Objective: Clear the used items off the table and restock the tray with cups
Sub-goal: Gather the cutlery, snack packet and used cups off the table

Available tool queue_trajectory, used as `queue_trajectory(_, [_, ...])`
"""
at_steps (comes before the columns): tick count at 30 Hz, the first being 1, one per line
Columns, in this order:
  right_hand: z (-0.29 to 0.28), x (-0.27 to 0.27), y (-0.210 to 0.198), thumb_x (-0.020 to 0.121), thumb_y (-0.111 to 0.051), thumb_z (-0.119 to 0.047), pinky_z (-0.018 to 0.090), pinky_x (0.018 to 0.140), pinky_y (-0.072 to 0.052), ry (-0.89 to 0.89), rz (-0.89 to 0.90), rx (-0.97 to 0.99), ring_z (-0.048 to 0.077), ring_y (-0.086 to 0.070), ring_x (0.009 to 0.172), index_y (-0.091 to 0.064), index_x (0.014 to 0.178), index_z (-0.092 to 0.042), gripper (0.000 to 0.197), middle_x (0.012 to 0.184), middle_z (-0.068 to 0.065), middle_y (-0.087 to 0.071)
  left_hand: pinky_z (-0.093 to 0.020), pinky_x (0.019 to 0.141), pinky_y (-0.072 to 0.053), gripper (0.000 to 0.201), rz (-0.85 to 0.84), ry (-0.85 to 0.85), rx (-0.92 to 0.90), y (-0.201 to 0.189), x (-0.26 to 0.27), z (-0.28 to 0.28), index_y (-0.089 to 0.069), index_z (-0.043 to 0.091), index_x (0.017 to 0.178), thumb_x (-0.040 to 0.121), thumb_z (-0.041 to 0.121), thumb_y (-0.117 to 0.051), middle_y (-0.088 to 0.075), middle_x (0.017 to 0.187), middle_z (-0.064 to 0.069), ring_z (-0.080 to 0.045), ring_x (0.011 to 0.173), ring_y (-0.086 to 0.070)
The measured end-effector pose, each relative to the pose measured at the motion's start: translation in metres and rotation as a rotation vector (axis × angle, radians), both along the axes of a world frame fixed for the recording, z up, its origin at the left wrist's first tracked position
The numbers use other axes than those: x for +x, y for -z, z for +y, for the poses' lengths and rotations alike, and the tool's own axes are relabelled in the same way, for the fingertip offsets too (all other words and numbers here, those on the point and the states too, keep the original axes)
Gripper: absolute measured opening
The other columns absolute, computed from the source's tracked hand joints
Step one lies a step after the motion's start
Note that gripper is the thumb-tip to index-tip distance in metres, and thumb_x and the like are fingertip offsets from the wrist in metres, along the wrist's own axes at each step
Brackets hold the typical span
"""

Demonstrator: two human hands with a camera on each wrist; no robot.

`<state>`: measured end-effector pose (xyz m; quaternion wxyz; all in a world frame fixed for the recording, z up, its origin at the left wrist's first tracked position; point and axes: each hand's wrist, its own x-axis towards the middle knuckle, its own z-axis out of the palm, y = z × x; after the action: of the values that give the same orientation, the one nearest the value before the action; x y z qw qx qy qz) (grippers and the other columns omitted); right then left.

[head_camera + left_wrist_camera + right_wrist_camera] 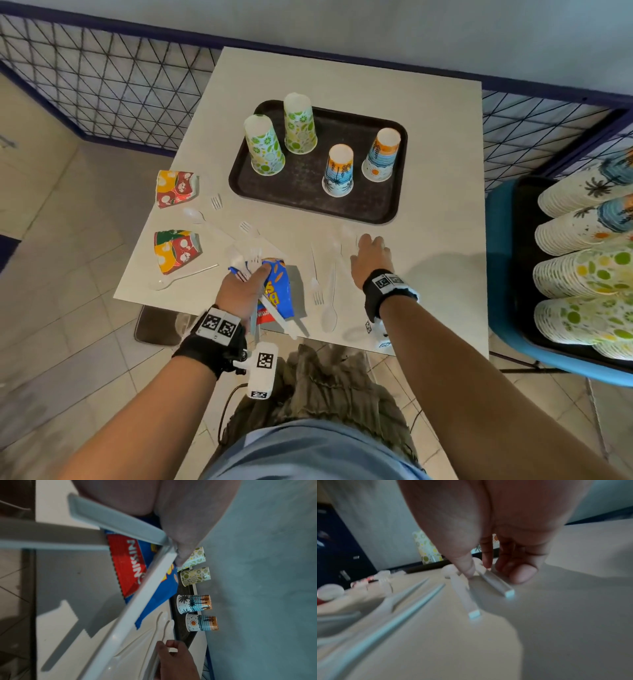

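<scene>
The left hand (239, 291) keeps a closed grip on a blue snack wrapper (279, 291) and white cutlery, bundling rubbish so the right hand (370, 253), fingers pinching at a spoon (494, 582) on the desk (428, 240), can add more, while four upturned cups (339, 171) wait on the tray (308, 181) beyond.
</scene>
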<state>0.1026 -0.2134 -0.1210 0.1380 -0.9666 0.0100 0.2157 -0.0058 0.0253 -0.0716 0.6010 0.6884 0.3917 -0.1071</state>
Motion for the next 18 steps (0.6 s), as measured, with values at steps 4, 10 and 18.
queue_trajectory(4, [-0.004, 0.002, 0.001, 0.096, -0.053, -0.016, 0.043, 0.104, -0.047, 0.052, 0.016, 0.017, 0.037, -0.055, 0.119, -0.045, 0.128, -0.002, 0.035, 0.131, 0.02, -0.052, -0.042, 0.073, -0.056, 0.03, 0.0, -0.005, 0.027, 0.002, -0.01, 0.003, -0.073, 0.015, 0.073, 0.096, 0.035, -0.071, -0.077, 0.067, -0.004, -0.032, 0.068, -0.073])
queue_trajectory(10, [0.005, -0.016, -0.002, 0.099, -0.045, -0.024, 0.053, 0.086, -0.057, 0.223, 0.045, 0.214, 0.041, -0.067, 0.096, -0.033, 0.118, -0.014, 0.025, 0.109, 0.016, -0.064, -0.058, 0.084, -0.06, 0.037, 0.002, 0.0, 0.018, -0.005, -0.017, 0.003, -0.078, 0.008, 0.087, 0.089, 0.044, -0.073, -0.08, 0.085, -0.019, -0.042, 0.078, -0.076])
queue_trajectory(18, [0.002, -0.029, 0.005, 0.105, -0.047, -0.026, 0.044, 0.09, -0.054, -0.014, 0.057, 0.098, 0.039, -0.064, 0.11, -0.045, 0.135, -0.007, 0.035, 0.13, 0.016, -0.05, -0.055, 0.089, -0.061, 0.029, 0.029, -0.006, -0.036, -0.006, -0.02, 0.008, -0.077, 0.007, 0.097, 0.095, 0.036, -0.072, -0.082, 0.083, -0.012, -0.041, 0.083, -0.078])
